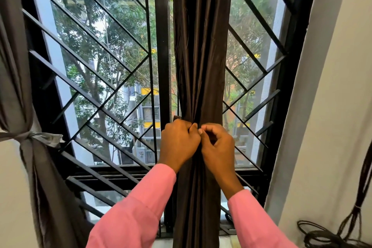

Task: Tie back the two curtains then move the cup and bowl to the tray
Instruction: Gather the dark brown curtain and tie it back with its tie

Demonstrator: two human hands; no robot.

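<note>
Action at mid-window: the left hand (pixel 178 141) curls its fingers into the dark brown curtain (pixel 201 56), which hangs bunched in a narrow column before the window grille (pixel 100 66). The right hand (pixel 218 145) pinches the same folds, thumbs nearly touching. A brown tab (pixel 176 117) pokes out just above the left knuckles. Far left, the grey curtain (pixel 18 86) hangs cinched by its knotted tie (pixel 40 137). Cables (pixel 332 235) coil bottom right.
</note>
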